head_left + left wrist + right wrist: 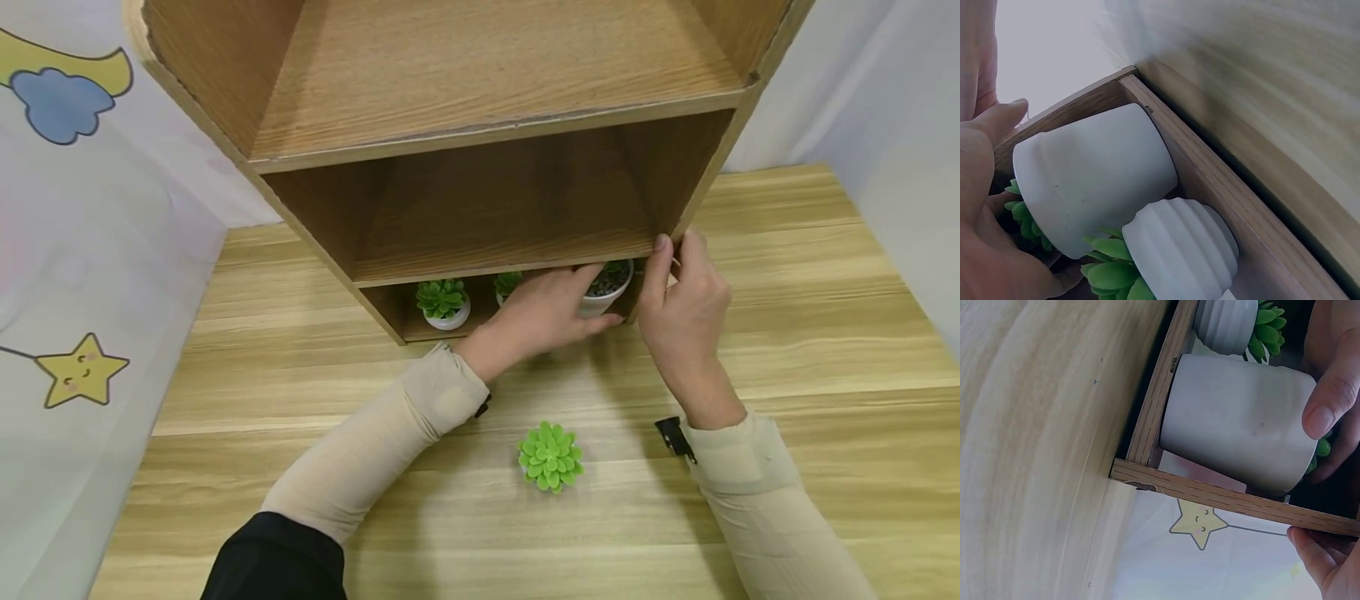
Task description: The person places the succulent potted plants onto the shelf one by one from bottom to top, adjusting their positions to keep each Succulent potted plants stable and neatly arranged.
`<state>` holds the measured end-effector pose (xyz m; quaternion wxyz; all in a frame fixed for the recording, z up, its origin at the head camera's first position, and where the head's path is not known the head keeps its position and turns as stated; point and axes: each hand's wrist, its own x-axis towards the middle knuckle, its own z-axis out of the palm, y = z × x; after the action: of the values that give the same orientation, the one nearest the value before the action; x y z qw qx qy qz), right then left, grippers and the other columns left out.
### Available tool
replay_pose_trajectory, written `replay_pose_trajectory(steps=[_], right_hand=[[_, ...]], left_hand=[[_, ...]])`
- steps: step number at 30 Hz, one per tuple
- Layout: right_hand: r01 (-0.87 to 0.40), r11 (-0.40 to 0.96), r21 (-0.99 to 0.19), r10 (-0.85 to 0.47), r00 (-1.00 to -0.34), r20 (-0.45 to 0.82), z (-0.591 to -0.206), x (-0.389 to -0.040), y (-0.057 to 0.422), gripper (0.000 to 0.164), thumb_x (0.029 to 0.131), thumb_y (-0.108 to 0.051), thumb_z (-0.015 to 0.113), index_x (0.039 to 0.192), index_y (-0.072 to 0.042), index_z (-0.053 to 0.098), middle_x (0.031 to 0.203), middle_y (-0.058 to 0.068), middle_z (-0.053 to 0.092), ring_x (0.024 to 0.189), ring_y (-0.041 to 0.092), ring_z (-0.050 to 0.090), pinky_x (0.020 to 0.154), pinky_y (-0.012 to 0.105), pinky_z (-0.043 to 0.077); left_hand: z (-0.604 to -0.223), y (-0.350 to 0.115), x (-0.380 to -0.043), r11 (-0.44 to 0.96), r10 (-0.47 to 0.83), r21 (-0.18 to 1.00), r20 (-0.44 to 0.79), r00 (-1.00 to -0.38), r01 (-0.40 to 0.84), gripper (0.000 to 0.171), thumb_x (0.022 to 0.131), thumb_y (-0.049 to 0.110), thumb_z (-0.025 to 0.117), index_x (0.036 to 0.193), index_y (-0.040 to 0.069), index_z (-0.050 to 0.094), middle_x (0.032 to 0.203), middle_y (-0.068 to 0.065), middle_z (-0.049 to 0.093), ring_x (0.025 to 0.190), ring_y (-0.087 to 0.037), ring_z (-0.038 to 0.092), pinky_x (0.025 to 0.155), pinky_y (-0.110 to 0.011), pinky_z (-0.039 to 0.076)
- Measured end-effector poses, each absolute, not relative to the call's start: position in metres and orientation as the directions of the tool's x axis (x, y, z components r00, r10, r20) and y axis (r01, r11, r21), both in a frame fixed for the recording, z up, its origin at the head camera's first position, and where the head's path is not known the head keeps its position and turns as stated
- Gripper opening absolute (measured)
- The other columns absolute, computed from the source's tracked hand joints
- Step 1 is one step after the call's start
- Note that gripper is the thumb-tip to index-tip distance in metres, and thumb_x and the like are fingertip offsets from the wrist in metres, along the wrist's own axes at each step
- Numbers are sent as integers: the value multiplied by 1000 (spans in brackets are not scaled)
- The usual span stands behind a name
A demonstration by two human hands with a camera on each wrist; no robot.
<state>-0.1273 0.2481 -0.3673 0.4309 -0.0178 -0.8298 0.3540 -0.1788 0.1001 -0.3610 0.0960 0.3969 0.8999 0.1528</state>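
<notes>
- Closest to the left-wrist camera, the left hand (543, 308) grips the rim of a large white pot (1241, 419); from the right wrist I can see its thumb on the pot's outer wall
- Right hand (686, 304) held narrow, pinching the right front edge of the wooden shelf unit (480, 75)
- I find the large white pot at the right end of the lowest compartment, just beside the side wall
- Both wrist views give me its smooth wall and a ribbed white pot (1182, 250) next to it; from the head, the left hand covers much of that
- Only the head view shows me dark gravel (607, 282) in the mouth, a small potted succulent (444, 304) at the left end, and a bright green succulent (551, 458) on the surface (525, 550)
- Mouth up, base toward the bottom board: the pot's base-to-mouth axis runs roughly upright, though I cannot tell any slight tilt
</notes>
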Motion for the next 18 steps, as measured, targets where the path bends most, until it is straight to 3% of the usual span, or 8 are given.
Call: replay_pose_trajectory(steps=[6,14,18], right_hand=[[-274,747,-606,337,-629,701,-367,-127,248,26,95,-19,45,93,5,56,79,15,59,85,28,63,70,39,51],[-270,745,-610,340,-632,696,-367,-127,248,26,95,-19,45,94,4,57,81,14,60,85,27,63,71,39,51],[-272,746,-608,342,-627,700,-367,-127,248,26,95,-19,45,93,4,57,80,14,60,86,27,63,71,39,51]], left_hand=[[-361,98,-178,627,752,338,-28,-659,702,79,83,60,49,146,20,21,112,-4,57,88,-16,58,68,-30,45],[-361,93,-177,616,757,336,0,-654,712,79,83,59,49,145,19,23,87,0,57,73,-12,56,64,-29,44],[-362,91,-176,607,760,333,24,-650,722,80,83,60,49,147,22,18,84,1,56,69,-11,54,63,-29,44]])
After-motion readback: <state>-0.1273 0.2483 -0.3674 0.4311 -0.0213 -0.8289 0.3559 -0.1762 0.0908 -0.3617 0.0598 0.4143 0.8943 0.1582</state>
